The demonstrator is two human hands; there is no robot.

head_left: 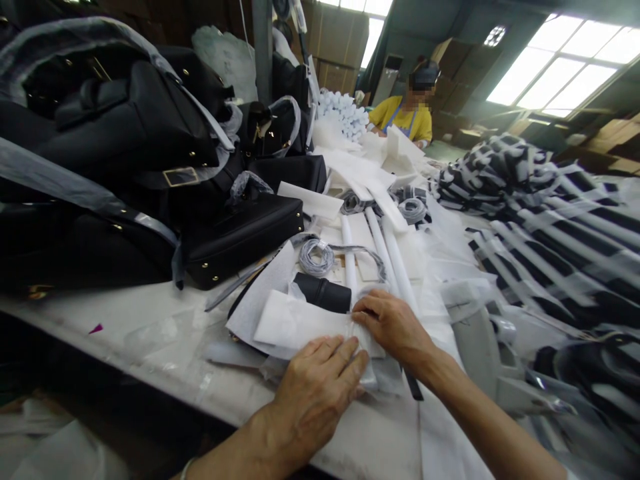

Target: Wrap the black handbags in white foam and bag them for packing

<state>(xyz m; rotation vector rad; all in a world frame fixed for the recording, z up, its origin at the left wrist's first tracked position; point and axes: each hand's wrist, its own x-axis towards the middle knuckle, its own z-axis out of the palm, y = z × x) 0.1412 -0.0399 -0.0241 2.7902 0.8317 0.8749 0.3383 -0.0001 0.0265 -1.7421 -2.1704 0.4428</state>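
My left hand (315,387) lies on the table near its front edge, fingers pressed together on a sheet of white wrapping paper (295,323). My right hand (393,327) pinches the right end of the same paper. The paper is folded round a black strap (323,292), whose rolled end sticks out just beyond my fingers. A coil of grey cord (316,257) lies behind it.
Black handbags (150,153), some in clear plastic, are piled at the left. White paper tubes (387,257) and sheets cover the middle. Black-and-white striped straps (540,207) fill the right. A person in a yellow shirt (407,120) works at the far end.
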